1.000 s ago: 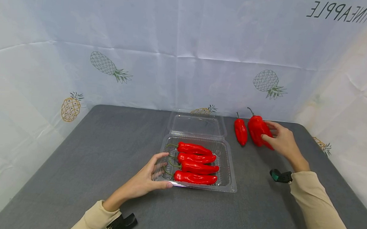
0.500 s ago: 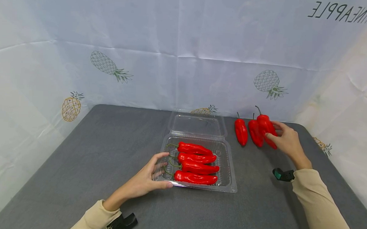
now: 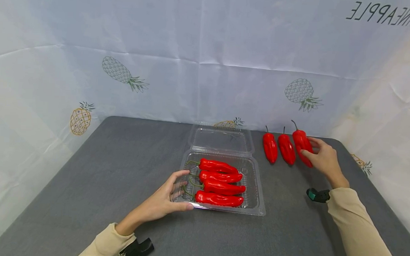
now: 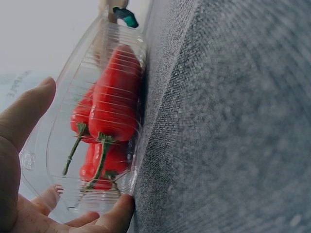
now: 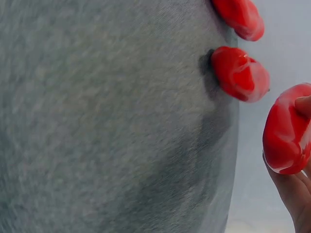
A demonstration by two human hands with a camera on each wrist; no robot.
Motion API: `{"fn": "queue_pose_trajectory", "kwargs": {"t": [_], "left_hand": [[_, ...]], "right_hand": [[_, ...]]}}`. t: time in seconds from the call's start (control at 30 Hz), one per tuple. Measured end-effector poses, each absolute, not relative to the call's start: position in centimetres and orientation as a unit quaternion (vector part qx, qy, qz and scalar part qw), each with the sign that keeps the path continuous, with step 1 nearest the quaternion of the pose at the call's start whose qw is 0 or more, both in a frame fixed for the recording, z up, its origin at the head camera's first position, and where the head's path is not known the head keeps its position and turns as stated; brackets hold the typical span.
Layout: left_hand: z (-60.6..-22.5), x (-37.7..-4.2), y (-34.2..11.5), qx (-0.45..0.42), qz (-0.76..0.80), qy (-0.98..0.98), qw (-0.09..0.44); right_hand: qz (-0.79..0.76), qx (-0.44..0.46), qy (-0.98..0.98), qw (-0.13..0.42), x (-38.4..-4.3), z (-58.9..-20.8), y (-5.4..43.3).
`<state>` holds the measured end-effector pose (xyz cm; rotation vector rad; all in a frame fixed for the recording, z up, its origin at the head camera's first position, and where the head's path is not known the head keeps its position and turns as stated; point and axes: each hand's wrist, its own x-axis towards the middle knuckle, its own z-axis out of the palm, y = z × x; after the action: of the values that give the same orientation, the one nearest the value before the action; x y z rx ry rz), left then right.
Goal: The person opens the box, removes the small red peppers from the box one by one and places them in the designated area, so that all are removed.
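My right hand (image 3: 324,157) grips a long red pepper (image 3: 298,142) with a curved green stem, thumb on one side and fingers on the other. In the right wrist view this pepper (image 5: 286,133) stands out past the other two, against the pale backdrop. Beside it on the left lie two more red peppers, a middle one (image 3: 286,149) and a left one (image 3: 270,147). My left hand (image 3: 160,201) rests at the near left corner of a clear plastic clamshell container (image 3: 258,199), fingers spread loosely, fingertips touching its wall. Several red peppers (image 3: 219,199) lie in a row inside, stems pointing left.
The container's hinged lid (image 3: 221,139) lies folded back toward the rear. A grey table (image 3: 132,159) carries everything, with a white pineapple-print cloth (image 3: 201,41) hanging behind and at both sides. Black straps with camera mounts (image 3: 139,248) are on the wrists.
My right hand has drawn its pepper to the right, separating it from the middle pepper it overlapped before. My left hand and the container have stayed in place.
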<state>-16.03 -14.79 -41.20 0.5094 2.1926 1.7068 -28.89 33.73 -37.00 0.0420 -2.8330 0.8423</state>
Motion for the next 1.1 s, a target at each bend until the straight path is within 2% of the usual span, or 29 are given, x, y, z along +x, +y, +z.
{"fn": "queue_pose_trajectory", "kwargs": {"t": [0.8,1.1], "left_hand": [[-41.2,-16.0,-14.9,0.177,0.598,0.766,0.157],[-41.3,-16.0,-14.9,0.175,0.6,0.765,0.157]], "right_hand": [[0.262,-0.025,-0.962,0.072,-30.4,-38.8,35.5],[0.253,-0.011,-0.966,0.057,-30.7,-39.0,35.7]]}}
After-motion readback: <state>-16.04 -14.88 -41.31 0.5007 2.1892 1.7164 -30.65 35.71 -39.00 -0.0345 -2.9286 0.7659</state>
